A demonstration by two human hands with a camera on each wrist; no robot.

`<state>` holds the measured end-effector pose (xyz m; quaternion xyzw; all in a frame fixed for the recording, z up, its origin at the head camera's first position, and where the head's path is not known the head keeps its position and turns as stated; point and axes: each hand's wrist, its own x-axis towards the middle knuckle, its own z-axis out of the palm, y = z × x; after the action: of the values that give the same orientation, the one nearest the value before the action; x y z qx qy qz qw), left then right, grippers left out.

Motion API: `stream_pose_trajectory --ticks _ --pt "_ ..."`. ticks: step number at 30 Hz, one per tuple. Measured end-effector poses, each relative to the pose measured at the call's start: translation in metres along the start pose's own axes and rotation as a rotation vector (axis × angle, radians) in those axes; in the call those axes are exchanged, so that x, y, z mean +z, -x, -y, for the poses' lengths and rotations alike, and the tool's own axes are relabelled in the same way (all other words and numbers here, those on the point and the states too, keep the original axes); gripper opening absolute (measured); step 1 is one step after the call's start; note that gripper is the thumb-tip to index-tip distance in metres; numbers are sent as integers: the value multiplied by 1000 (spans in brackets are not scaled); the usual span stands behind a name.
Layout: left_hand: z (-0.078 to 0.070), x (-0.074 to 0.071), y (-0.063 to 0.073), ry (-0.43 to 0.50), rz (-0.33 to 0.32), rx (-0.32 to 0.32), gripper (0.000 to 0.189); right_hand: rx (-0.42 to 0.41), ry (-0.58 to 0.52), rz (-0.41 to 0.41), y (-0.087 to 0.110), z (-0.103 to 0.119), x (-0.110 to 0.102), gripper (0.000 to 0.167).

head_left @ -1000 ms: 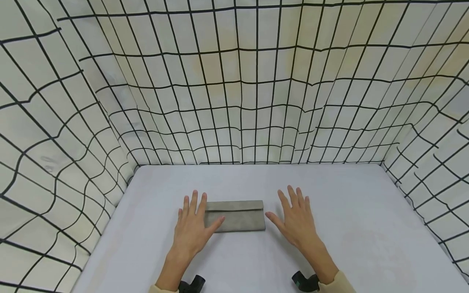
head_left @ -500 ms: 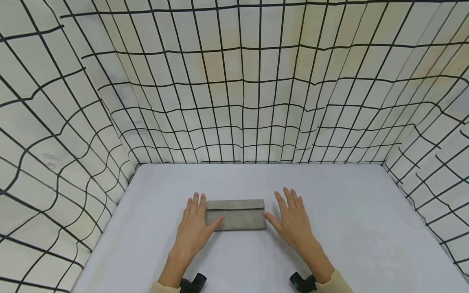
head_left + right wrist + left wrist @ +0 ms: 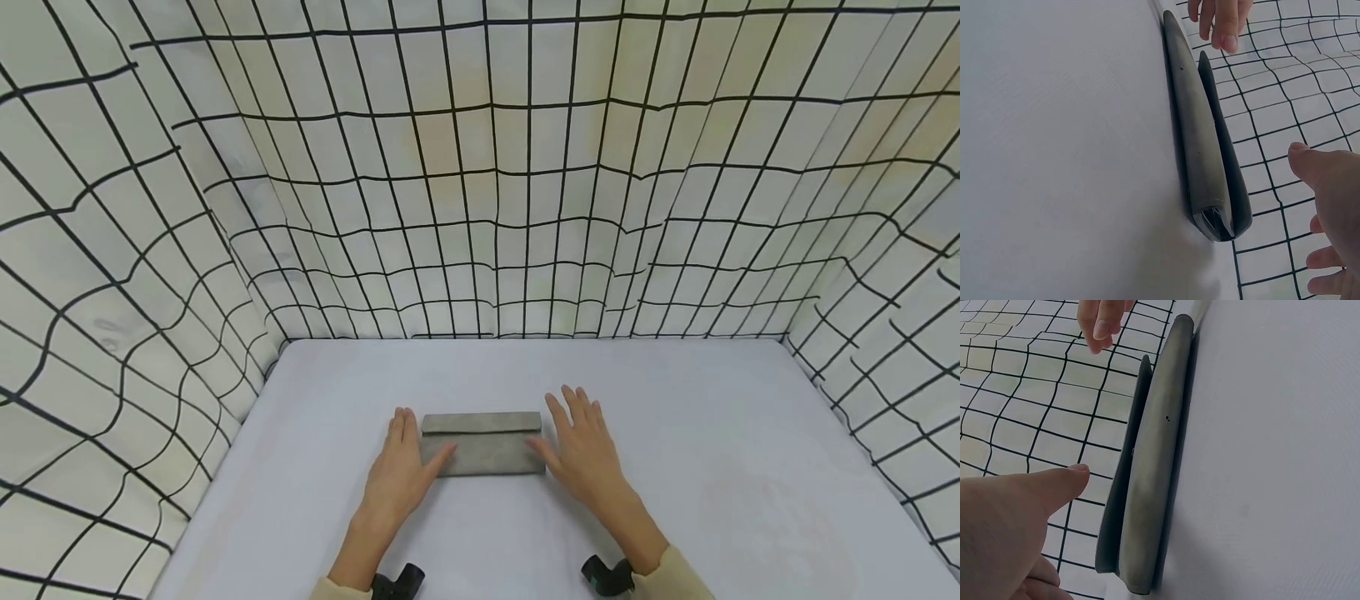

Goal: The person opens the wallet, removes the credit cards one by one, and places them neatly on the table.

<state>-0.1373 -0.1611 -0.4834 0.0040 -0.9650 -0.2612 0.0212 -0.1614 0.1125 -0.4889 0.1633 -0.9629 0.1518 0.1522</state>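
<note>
A flat, grey oblong case (image 3: 491,458) with a flap along its far side lies on the white table. Both wrist views show its rounded edge and the flap standing slightly up from the body, as on the case (image 3: 1154,469) in the left wrist view. My left hand (image 3: 396,475) hovers at the left end, fingers straight and together, thumb stretched over the case's corner. At the right end is my right hand (image 3: 588,458), fingers extended and a little spread, its thumb overlapping the case's edge in the head view. Neither hand grips anything.
White table surface (image 3: 720,467) surrounds the case. Pale walls with a black grid (image 3: 525,192) rise behind the table and at both sides. A black wrist device (image 3: 397,582) shows at each wrist, beside beige sleeves.
My right hand has moved left, its thumb now overlapping the case's right end. The left hand's fingers have drawn together and come back slightly. The case stays in place.
</note>
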Motion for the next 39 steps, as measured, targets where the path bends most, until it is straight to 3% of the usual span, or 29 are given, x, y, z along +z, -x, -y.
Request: stream_pose_trajectory --ticks 9,23,33,39 --pt "-2 8 1 0 1 -35 99 -75 19 -18 -17 11 12 66" --pt "-11 17 6 -69 -62 -5 87 -155 -25 18 -33 21 36 49" --pt "-15 25 12 -98 -115 -14 96 -249 140 -3 -35 24 44 38" --pt "-16 25 12 -142 -125 -15 97 -321 189 -75 -40 23 49 36"
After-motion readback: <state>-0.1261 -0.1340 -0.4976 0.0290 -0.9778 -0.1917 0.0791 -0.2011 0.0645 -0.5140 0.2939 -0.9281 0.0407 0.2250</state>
